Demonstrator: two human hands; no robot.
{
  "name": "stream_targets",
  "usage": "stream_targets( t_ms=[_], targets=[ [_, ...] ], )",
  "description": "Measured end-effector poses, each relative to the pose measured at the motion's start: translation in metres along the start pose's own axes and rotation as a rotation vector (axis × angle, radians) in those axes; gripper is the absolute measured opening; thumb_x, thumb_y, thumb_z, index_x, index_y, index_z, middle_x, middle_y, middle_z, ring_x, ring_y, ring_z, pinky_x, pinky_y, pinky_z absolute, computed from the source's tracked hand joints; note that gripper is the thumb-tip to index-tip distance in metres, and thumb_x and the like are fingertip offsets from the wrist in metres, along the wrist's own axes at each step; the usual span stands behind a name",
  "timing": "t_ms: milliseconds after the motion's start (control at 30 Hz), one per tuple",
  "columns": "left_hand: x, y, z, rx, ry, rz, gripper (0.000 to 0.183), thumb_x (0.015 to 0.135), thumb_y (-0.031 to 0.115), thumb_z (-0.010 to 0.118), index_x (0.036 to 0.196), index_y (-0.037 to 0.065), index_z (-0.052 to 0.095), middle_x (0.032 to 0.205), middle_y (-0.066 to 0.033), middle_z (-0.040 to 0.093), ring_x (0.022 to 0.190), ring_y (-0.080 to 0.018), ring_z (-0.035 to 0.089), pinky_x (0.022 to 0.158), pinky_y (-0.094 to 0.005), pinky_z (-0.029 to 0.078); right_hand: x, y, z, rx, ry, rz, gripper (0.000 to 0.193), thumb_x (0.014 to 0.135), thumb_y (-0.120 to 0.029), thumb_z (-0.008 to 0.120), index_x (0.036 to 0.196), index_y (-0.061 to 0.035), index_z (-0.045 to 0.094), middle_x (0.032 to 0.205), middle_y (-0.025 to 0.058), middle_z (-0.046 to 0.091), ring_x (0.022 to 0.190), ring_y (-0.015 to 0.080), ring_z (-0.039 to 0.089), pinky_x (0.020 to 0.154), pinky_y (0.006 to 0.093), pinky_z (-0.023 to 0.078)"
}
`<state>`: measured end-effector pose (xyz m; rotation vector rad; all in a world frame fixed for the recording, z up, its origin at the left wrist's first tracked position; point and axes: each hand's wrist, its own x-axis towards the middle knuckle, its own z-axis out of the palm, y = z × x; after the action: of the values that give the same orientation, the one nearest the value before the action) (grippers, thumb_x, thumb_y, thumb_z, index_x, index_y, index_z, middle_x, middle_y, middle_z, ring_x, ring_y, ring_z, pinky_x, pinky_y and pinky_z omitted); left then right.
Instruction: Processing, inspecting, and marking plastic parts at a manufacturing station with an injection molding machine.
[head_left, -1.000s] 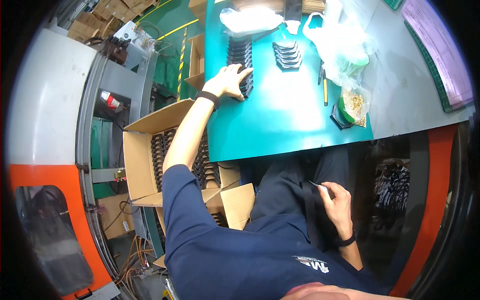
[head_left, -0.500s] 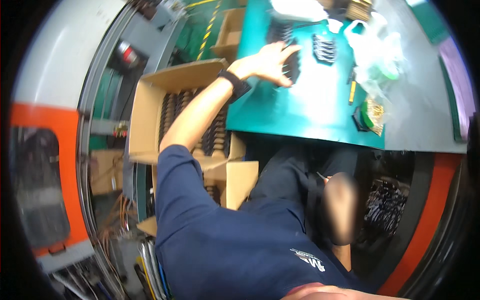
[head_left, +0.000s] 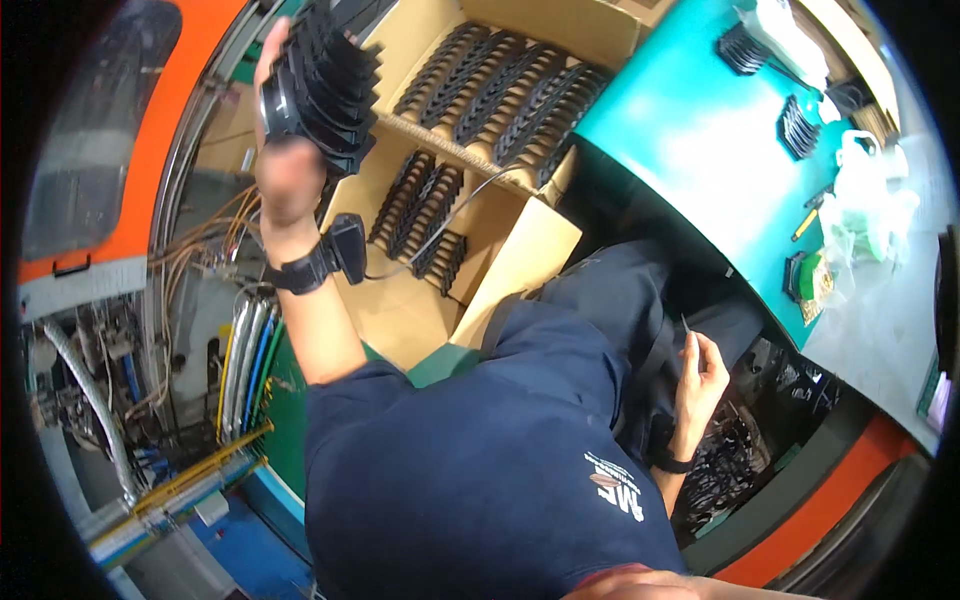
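Note:
My left hand is raised at the upper left, closed on a stack of black plastic parts with jagged, fin-like edges. Beside it is an open cardboard box holding rows of similar black parts. A second carton, nearer to me, has shorter rows of them. My right hand is low over my lap, thumb and fingers pinched on a thin pointed metal tool; its exact kind is too small to tell.
On the green table at the right are two more black stacks, a yellow-handled cutter, clear plastic bags and a small bag of gold-coloured pieces. A cable crosses the cartons. Hoses and an orange machine stand left.
My left hand has gone from the table to the upper left, now carrying a black stack. The view has turned left, showing more of the cartons. My right hand stays low with the thin tool.

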<state>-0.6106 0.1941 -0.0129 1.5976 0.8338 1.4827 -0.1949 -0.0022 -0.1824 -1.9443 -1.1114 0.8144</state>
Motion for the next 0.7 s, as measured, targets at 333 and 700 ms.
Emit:
stream_targets(
  t_ms=[333, 700],
  targets=[
    [-0.096, -0.104, -0.054, -0.404, 0.845, -0.426, 0.054, 0.084, 0.043, 0.067, 0.123, 0.01, 0.05, 0.122, -0.0109, 0.057, 0.107, -0.027, 0.057, 0.097, -0.0439, 0.048, 0.018, -0.007, -0.007, -0.009, -0.056, 0.023, 0.023, 0.095, -0.015, 0.063, 0.102, 0.0057, 0.067, 0.081, 0.0035, 0.065, 0.073, 0.0085, 0.057, 0.068, 0.0229, 0.046],
    [-0.183, -0.327, -0.027, -0.081, 1.28, -1.26, 0.107, 0.072, 0.046, 0.08, 0.145, -0.008, 0.022, 0.138, -0.0201, 0.049, 0.113, -0.0281, 0.057, 0.097, -0.0357, 0.047, 0.011, 0.001, -0.007, -0.011, -0.049, 0.076, 0.023, 0.095, -0.016, 0.063, 0.1, 0.0062, 0.067, 0.08, 0.0041, 0.064, 0.073, 0.0085, 0.055, 0.068, 0.0231, 0.045]
  ],
)
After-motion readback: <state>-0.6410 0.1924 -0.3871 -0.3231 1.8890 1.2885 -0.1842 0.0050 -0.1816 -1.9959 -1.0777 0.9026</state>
